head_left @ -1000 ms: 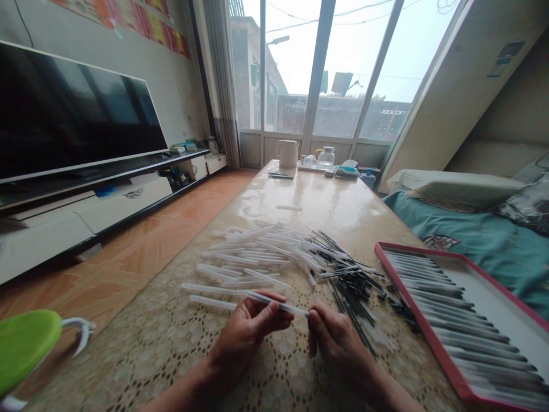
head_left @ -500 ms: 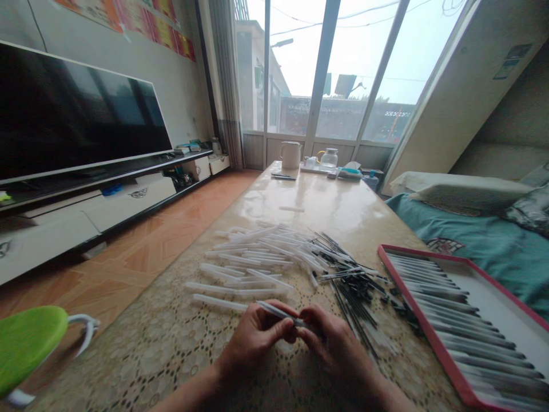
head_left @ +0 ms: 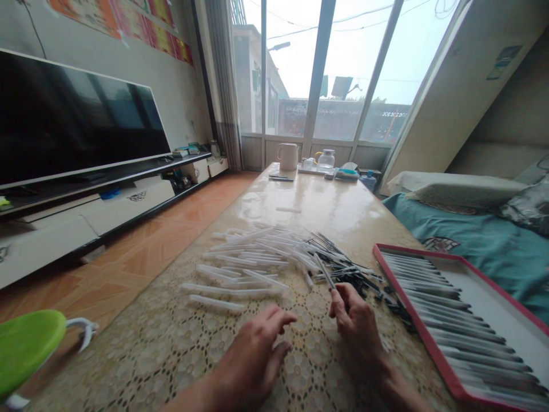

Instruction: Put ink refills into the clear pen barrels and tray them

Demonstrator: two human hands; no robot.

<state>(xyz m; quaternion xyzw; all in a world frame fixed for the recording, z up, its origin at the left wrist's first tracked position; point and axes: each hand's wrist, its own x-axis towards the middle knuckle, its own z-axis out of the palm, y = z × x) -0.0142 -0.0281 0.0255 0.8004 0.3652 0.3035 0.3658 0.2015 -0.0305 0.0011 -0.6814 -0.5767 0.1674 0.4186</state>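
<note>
On the flower-patterned tabletop, cloudy white tubes lie scattered, then comes my left hand, empty with thumb and fingers apart, then a slim, translucent grey pen, dark at its near end, slanting forward from the pinch of my right hand, with black rods and a red-rimmed box farther right.

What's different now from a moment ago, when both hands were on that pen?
The left hand has let go and is empty. The right hand has moved right, carrying the slim translucent plastic pen, which now points more forward than leftward. The loose, frosted-white plastic tubes and the red-rimmed shallow box of pens stayed as they were.
</note>
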